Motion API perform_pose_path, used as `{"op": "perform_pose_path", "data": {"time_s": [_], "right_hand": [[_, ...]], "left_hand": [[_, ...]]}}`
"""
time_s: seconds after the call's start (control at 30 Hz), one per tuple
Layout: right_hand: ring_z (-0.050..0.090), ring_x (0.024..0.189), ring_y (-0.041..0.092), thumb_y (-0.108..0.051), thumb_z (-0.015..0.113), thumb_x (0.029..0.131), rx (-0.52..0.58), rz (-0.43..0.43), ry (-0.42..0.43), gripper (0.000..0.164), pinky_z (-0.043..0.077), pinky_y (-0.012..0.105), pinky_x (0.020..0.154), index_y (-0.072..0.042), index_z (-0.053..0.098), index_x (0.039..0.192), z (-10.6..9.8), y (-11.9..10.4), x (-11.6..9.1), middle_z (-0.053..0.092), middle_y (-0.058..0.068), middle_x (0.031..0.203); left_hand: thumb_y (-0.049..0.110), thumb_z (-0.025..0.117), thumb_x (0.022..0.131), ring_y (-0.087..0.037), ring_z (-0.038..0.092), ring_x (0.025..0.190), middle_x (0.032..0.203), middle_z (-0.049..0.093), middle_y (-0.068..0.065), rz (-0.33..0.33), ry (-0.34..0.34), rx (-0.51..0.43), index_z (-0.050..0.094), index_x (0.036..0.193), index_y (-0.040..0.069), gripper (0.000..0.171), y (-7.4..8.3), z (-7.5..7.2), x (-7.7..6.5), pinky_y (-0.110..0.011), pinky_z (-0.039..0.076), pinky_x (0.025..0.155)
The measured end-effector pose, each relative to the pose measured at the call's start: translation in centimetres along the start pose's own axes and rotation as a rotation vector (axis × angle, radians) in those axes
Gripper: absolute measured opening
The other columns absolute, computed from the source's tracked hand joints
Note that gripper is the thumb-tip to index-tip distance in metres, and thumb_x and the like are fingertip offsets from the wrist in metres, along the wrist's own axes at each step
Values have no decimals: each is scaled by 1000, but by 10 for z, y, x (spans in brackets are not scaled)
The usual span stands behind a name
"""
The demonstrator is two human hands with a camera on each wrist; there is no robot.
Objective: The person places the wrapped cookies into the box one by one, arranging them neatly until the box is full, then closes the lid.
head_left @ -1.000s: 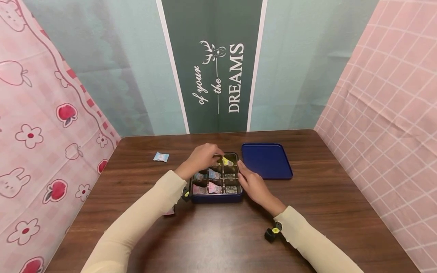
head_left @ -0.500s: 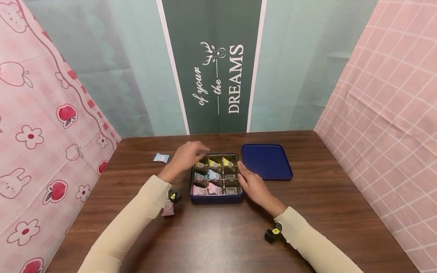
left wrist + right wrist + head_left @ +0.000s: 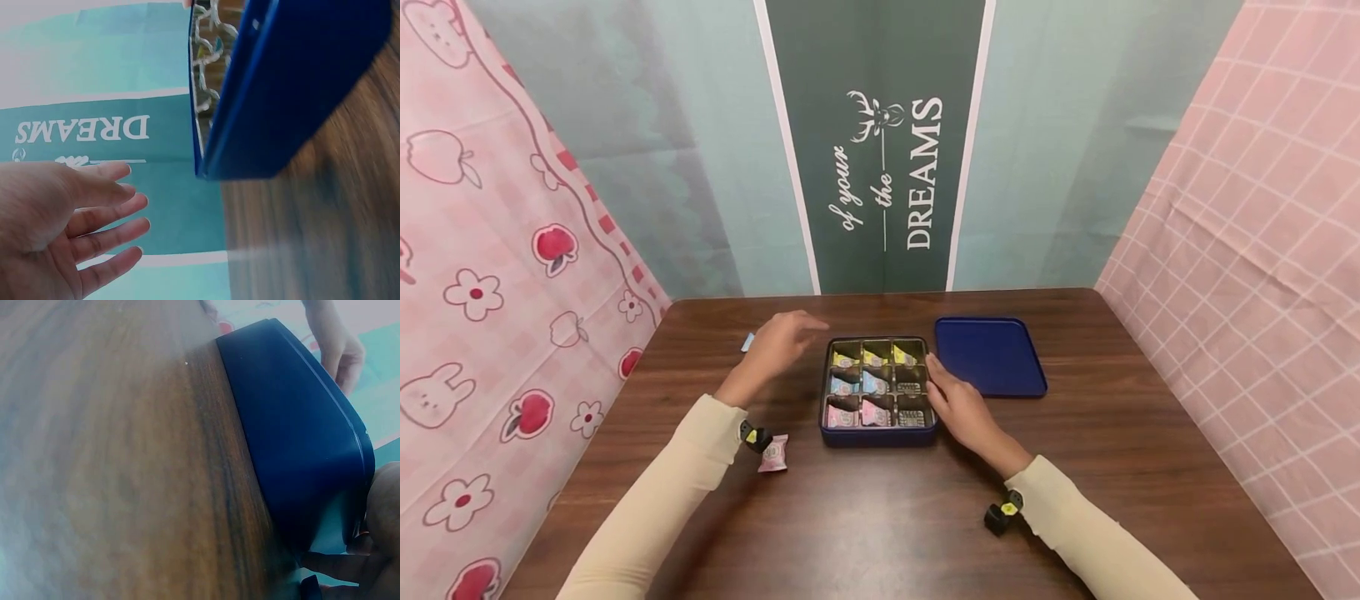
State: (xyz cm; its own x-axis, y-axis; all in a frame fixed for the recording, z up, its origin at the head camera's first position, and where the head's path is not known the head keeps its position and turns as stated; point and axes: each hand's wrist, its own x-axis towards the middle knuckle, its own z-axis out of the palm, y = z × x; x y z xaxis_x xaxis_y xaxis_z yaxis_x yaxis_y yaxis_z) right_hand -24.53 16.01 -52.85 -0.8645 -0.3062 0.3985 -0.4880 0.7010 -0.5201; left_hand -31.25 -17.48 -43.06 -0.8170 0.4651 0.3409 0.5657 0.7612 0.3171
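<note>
A blue square tin point(image 3: 880, 437) with a divided tray stands mid-table. Its back row holds three yellow-wrapped candies point(image 3: 874, 358). Two blue-wrapped candies point(image 3: 874, 383) lie in the middle row and two pink-wrapped candies point(image 3: 875, 413) in the front row. The right compartments of those two rows show a patterned bottom. Off the tin's left side, my left hand point(image 3: 775, 340) is raised with loose fingers and holds nothing; its palm shows in the left wrist view point(image 3: 69, 219). My right hand point(image 3: 962, 408) rests against the tin's right side, fingers extended along the rim.
A blue lid point(image 3: 991, 357) lies flat, right of the tin. One pink-wrapped candy point(image 3: 774, 454) lies on the table near the left wrist. A blue-wrapped candy point(image 3: 748, 342) is mostly hidden behind the left hand. Cloth hangings point(image 3: 880, 150) enclose the table's back and sides.
My left hand has let go of a yellow candy in the back row and moved left, away from the tin. My right hand has stayed at the tin's side.
</note>
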Motion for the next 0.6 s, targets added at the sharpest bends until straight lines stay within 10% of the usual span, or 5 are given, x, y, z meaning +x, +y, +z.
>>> {"op": "perform_pose_path", "data": {"time_s": [0.6], "right_hand": [[50,133,33,-16,56,105,1,-2,5,51,46,52,103,2,44,151,1,1,1,43,18,154]], "left_hand": [[-1,69,93,-31,66,112,121,71,-10,-99,-44,16,76,122,12,32,-42,-4,-26,-49,56,81]]}}
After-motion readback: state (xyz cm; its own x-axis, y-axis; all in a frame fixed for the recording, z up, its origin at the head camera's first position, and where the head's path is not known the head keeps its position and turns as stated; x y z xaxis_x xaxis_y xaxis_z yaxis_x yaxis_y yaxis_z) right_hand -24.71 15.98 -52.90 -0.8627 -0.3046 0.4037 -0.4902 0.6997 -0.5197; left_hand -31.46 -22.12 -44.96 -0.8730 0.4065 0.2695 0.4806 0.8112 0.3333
